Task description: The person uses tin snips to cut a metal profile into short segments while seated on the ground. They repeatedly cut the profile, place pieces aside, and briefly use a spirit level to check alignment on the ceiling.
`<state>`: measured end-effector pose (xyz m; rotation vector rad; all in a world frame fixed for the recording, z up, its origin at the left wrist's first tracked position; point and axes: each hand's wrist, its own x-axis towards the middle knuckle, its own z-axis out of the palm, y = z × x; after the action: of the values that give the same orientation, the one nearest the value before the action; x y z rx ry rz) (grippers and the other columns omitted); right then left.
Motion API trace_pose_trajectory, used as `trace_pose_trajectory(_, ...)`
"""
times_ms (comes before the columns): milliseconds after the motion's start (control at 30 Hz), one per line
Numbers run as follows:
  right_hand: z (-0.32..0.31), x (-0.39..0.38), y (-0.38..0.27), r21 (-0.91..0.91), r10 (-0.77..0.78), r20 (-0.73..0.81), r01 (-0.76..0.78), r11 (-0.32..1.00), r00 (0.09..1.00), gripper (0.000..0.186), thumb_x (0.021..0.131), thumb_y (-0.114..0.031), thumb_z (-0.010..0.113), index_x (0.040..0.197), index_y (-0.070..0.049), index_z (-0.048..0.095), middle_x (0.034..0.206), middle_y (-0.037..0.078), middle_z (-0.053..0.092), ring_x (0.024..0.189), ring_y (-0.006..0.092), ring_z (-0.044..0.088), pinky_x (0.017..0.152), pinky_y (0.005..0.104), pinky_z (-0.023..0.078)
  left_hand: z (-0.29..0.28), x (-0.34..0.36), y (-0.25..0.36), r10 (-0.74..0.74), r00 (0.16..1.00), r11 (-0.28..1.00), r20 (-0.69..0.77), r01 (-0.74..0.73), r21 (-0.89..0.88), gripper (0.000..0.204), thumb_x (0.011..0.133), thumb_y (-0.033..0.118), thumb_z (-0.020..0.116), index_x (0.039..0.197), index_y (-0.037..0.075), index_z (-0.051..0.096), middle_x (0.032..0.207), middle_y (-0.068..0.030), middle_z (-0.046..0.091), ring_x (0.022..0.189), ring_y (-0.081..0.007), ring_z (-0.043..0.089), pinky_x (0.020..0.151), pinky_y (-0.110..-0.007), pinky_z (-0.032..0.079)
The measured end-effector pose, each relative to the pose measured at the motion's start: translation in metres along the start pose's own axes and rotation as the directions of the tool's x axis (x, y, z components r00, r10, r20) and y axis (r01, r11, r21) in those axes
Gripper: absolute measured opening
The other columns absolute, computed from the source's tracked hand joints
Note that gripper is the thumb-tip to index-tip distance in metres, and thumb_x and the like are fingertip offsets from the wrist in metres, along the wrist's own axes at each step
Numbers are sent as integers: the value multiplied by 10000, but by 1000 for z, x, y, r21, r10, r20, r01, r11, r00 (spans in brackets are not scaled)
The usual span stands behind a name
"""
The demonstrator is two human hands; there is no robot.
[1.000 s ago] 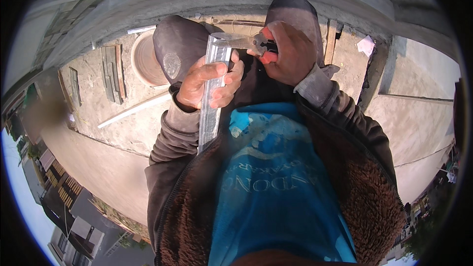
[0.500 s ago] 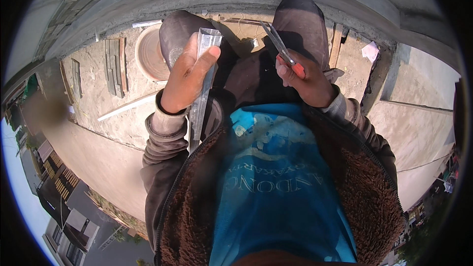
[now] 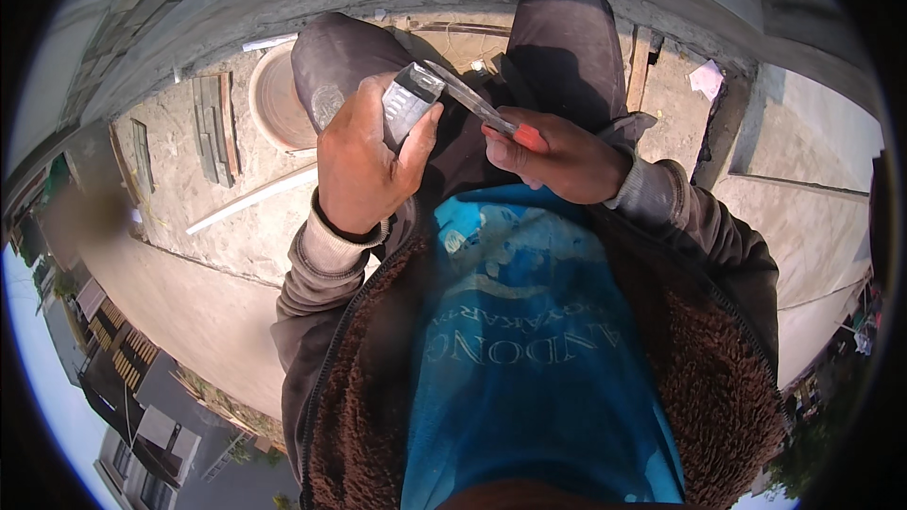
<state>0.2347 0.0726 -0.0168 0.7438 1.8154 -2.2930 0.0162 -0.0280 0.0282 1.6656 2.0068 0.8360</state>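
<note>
Silver channel (image 3: pixel 408 111) sits gripped in the left hand (image 3: pixel 367 159); snips (image 3: pixel 487 113) clasped in the right hand (image 3: pixel 565 159) have moved beside its end.

Rough pale floor (image 3: pixel 170 212). On it lie: round basin (image 3: pixel 263 118), grey boards (image 3: pixel 208 127) left of basin, long white strip (image 3: pixel 250 200), pinkish paper scrap (image 3: pixel 705 80).

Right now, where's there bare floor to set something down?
On your left, the floor between the small slat and the stacked slats looks bare; on your right, a patch between the wooden strip and the pink scrap. It's crowded around your knees: the metal piece in your left hand and the snips in your right hand sit close.
</note>
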Motion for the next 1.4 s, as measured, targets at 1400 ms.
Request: trace_pose_trajectory(1400, 13, -3, -1, 151, -108, 58, 98, 984, 992, 464, 1052, -523, 499, 995, -70, 585, 792, 2, 519, 754, 126, 510, 717, 321, 434, 6, -18, -4, 61, 998, 997, 30, -60, -48, 369, 860, 88, 763, 1144, -62, 581, 897, -215, 665, 788, -397, 688, 696, -413, 541)
